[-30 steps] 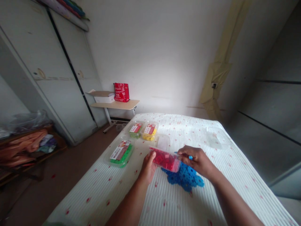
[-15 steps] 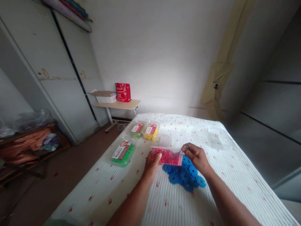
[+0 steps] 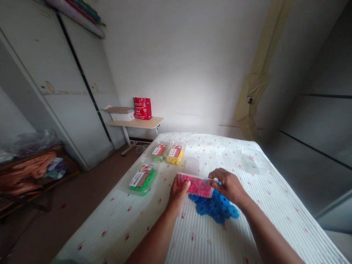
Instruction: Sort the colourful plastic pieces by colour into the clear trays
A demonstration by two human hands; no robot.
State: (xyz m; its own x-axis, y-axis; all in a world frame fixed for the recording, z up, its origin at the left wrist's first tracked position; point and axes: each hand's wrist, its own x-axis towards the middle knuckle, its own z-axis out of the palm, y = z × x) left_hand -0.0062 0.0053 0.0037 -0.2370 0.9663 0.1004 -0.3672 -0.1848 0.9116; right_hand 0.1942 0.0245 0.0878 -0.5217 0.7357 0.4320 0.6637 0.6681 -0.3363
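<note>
A clear, flat plastic container (image 3: pixel 195 185) filled with red pieces is held up above the bed. My left hand (image 3: pixel 178 190) grips its left end, thumb across the front. At the upper right corner, the fingers of my right hand (image 3: pixel 224 183) are pinched on the container's edge. Below it lies a loose heap of blue flower-shaped pieces (image 3: pixel 218 209), partly hidden by the container and my right hand. Just behind the container, a small clear lid or tray (image 3: pixel 191 165) rests on the cover.
Labelled clear boxes stand on the left of the patterned bed cover (image 3: pixel 181 234): a green one (image 3: pixel 141 179), a light green one (image 3: pixel 158 152) and a yellow one (image 3: pixel 175 154). An open clear container (image 3: pixel 254 161) lies at right. Beyond is a side table (image 3: pixel 137 123) with a red bag (image 3: pixel 142 108).
The container has tipped and dropped slightly at its right end. My right hand has shifted a little left along its top edge, its fingers more curled. The blue heap stays put.
</note>
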